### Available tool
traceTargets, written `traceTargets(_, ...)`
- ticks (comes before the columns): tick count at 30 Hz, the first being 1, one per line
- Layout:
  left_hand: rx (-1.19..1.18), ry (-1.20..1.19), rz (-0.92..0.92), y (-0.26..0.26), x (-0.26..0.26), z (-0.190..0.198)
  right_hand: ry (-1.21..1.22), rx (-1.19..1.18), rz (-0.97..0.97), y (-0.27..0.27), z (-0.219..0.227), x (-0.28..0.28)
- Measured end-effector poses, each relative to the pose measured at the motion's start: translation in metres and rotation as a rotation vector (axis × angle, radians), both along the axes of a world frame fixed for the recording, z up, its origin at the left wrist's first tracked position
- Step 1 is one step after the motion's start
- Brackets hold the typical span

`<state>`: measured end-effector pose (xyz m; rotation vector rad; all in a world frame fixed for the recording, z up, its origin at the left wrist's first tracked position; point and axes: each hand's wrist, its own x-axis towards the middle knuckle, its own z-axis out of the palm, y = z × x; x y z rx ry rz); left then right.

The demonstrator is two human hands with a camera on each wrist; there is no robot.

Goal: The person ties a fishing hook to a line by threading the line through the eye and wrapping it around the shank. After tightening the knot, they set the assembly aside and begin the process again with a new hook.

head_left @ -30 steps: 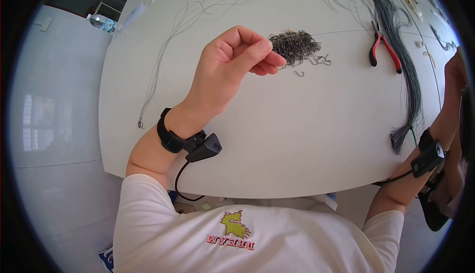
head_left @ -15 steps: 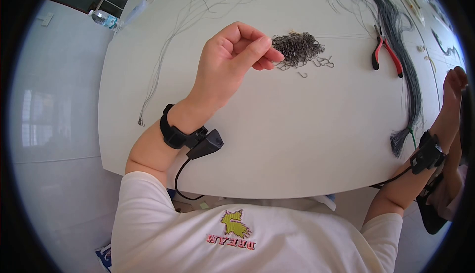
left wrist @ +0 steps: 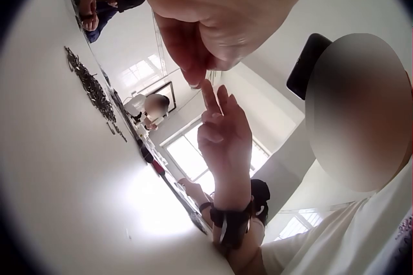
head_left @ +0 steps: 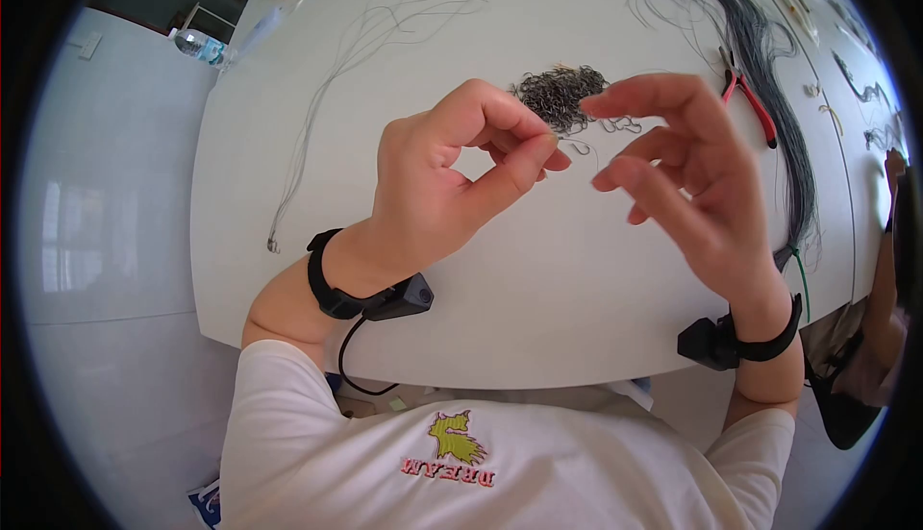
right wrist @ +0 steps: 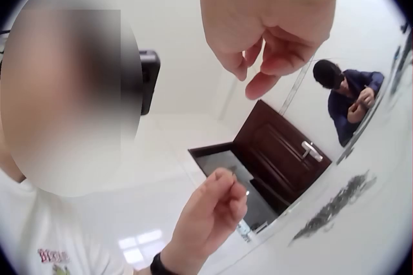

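With thumb and forefinger, my left hand (head_left: 421,172) pinches something small over the table; a thin curved strand of line (head_left: 596,157) shows beside its fingertips. Anything else inside the pinch is hidden. Facing it from the right is my right hand (head_left: 710,179), its thumb and forefinger spread apart with nothing visible between them. Behind both hands lies a dark pile of fish hooks (head_left: 561,96). One loose hook (head_left: 580,147) lies in front of the pile, just past the left fingertips. In the right wrist view the left hand (right wrist: 206,214) appears below the right hand (right wrist: 271,14).
Red-handled pliers (head_left: 757,112) lie beside a long bundle of grey line (head_left: 796,170) tied with green at the right. Loose strands (head_left: 322,98) stretch across the left, hooks (head_left: 273,245) at their end. Another person (right wrist: 348,98) sits across the table (head_left: 538,290).
My right hand has come in from the far right edge to face the left hand. The left hand has shifted slightly towards my body and still pinches.
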<state>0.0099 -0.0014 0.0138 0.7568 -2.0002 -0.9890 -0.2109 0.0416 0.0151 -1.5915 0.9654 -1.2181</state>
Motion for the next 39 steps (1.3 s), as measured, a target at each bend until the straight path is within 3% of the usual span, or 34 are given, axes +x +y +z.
traceTargets(5, -0.195, -0.068, -0.063, 0.004, -0.001, 0.001, 0.053, 0.030, 0.120, -0.003, -0.013, 0.007)
traceTargets(9, -0.294, -0.077, -0.098, 0.005, -0.003, 0.003, -0.085, -0.013, 0.076, -0.004, -0.019, 0.009)
traceTargets(19, -0.161, -0.025, -0.081, 0.006, -0.001, -0.001, -0.106, 0.019, 0.088, -0.001, -0.015, 0.008)
traceTargets(24, -0.082, 0.017, -0.114, 0.007, -0.003, -0.002, -0.034, -0.115, 0.025, -0.002, -0.016, 0.005)
traceTargets(33, -0.039, 0.019, -0.035, 0.006, 0.000, 0.002, -0.101, -0.042, -0.055, -0.002, -0.009, -0.007)
traceTargets(39, -0.067, 0.032, -0.018, 0.003, 0.003, 0.000, 0.024, -0.009, 0.021, 0.000, -0.004, -0.012)
